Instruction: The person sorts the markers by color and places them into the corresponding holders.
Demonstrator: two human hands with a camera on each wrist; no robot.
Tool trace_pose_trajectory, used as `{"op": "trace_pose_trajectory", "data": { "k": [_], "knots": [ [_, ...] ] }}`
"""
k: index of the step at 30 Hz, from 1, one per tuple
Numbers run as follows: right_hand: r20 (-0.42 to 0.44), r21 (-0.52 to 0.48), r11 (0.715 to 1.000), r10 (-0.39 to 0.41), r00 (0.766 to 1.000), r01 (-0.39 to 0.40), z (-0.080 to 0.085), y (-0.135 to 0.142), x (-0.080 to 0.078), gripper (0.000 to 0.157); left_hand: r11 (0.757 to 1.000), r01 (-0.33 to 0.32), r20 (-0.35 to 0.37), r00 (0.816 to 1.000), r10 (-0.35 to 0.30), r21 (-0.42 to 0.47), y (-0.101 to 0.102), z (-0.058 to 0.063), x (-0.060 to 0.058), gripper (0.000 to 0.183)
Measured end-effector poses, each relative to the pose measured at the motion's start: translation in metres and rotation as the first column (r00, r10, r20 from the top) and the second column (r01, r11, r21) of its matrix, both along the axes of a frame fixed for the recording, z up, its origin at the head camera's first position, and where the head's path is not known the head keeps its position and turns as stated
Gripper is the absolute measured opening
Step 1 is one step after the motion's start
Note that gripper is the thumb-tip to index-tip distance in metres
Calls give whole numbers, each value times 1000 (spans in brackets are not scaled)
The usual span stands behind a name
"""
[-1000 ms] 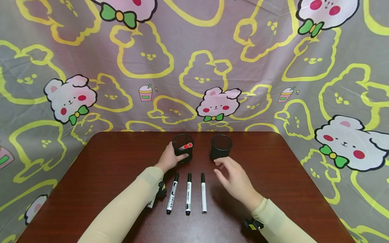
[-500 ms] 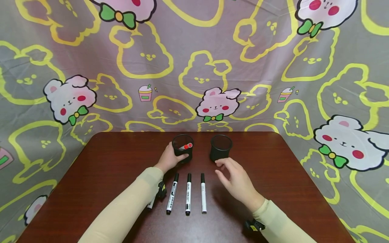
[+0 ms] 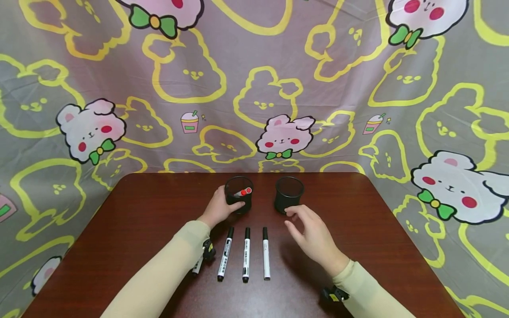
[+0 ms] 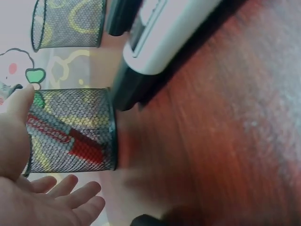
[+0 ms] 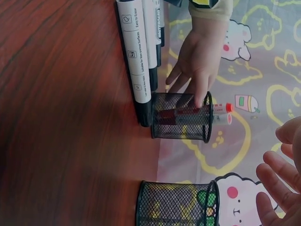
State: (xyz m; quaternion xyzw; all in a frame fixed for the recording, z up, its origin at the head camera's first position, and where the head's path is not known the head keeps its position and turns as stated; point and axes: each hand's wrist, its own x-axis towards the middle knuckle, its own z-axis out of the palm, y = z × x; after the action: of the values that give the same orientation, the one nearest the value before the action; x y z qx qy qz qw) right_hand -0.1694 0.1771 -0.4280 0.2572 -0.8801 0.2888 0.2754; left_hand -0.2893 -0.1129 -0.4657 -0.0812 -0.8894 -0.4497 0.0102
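Note:
In the head view my left hand (image 3: 218, 206) is at the left black mesh pen holder (image 3: 240, 206), thumb across its front and fingers round its far left side. Two red-capped markers (image 5: 229, 108) lean inside that holder, their ends above the rim in the right wrist view. My right hand (image 3: 314, 234) hovers in front of the second mesh pen holder (image 3: 287, 199), fingers loosely bent and nothing in them. Its fingertips overlap the holder's base in the head view; the right wrist view shows them apart from it.
Black-capped white markers lie in a row in front of the holders: a right one (image 3: 266, 254), a middle one (image 3: 247, 255), a left one (image 3: 226, 255), and another (image 3: 197, 266) partly hidden by the left forearm. A patterned cloth (image 3: 254, 88) hangs behind the brown table (image 3: 167, 194).
My right hand has shifted slightly right. My left forearm has edged slightly left, its hand still at the left holder. Holders and markers stay in place.

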Motion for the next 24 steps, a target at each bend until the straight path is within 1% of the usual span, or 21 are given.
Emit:
{"op": "trace_pose_trajectory", "data": {
  "k": [3, 9, 15, 21, 24],
  "knots": [
    [5, -7, 1000, -4, 1000, 4, 0, 2, -1, 34, 1000, -13, 17, 1000, 13, -14, -4, 4, 4, 86],
    [9, -13, 1000, -9, 1000, 9, 0, 6, -3, 35, 994, -56, 45, 997, 61, -97, -10, 12, 14, 91],
    [4, -26, 999, -30, 1000, 30, 0, 10, -6, 34, 990, -43, 87, 995, 55, -134, -15, 22, 29, 95],
    [7, -39, 998, -44, 999, 44, -1, 12, -6, 36, 987, -57, 31, 998, 63, -149, -27, 32, 42, 92],
    [4, -53, 997, -49, 999, 49, -1, 14, -6, 36, 989, -54, 27, 998, 58, -140, -32, 37, 48, 92]
  ]
}}
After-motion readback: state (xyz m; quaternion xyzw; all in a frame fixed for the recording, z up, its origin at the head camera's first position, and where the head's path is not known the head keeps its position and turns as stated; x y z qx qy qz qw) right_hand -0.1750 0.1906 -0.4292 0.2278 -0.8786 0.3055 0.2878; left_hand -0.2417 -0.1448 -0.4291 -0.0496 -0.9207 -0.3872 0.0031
